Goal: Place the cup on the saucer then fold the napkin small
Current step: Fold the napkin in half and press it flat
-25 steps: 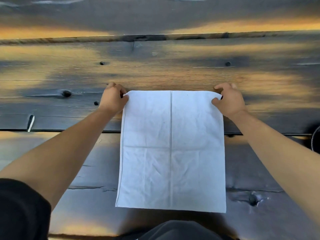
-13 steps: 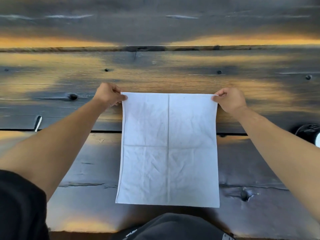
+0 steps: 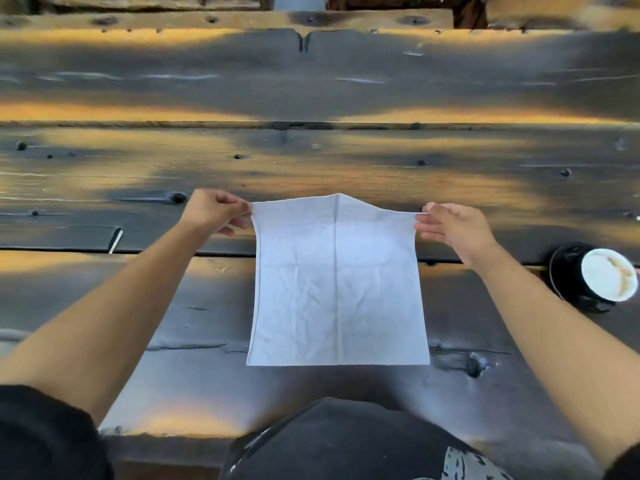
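Head view. A white napkin [image 3: 337,289] lay at the centre of the frame on a dark, weathered plank bench [image 3: 311,157], its near edge flat on the wood and its far edge lifted. The left hand [image 3: 214,211] pinched the far left corner; the right hand [image 3: 453,228] pinched the far right corner between thumb and fingers. A vertical crease ran down the napkin's middle, peaking at the raised edge. At the right edge of the frame a cup [image 3: 607,275] with a pale interior sat on a dark saucer [image 3: 562,271].
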`<state>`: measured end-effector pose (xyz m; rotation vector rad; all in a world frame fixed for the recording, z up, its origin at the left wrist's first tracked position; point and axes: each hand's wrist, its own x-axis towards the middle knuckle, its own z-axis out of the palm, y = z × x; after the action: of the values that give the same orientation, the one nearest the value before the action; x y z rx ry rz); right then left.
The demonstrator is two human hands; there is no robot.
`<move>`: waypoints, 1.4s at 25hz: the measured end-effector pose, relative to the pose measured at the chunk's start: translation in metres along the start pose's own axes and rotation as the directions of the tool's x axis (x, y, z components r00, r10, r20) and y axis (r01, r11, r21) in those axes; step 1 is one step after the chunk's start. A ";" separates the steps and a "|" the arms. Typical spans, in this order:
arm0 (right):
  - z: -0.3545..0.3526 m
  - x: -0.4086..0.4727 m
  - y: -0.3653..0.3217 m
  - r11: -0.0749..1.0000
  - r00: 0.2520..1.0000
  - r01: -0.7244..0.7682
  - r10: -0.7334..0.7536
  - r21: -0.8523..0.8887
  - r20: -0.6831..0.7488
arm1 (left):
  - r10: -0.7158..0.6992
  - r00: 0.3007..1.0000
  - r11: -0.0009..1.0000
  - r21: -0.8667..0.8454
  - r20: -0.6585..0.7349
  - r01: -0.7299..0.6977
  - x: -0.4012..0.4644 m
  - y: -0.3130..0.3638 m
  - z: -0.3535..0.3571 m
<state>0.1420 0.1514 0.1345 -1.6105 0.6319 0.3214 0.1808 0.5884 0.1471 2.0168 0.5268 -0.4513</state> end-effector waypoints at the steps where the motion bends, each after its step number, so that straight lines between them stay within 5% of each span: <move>1: -0.003 -0.013 0.004 1.000 1.000 -0.005 0.005 0.009 -0.007 | -0.011 1.000 0.999 -0.044 0.003 0.011 -0.013 -0.007 -0.002; 9: -0.025 -0.098 0.062 0.996 0.997 -0.070 0.069 0.050 0.036 | -0.194 0.979 0.905 -0.373 0.067 0.205 -0.099 -0.081 0.006; 19: -0.035 -0.143 0.157 0.953 0.963 -0.270 0.269 -0.139 -0.028 | -0.398 0.904 0.891 -0.170 0.155 0.422 -0.154 -0.170 0.034; 35: -0.007 -0.145 0.220 0.886 0.902 -0.370 0.271 -0.279 -0.336 | -0.422 0.903 0.906 -0.067 -0.084 0.418 -0.164 -0.222 0.081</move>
<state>-0.1013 0.1679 0.0348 -1.8985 1.1292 0.4654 -0.0839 0.5851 0.0346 1.8828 1.0352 -0.5950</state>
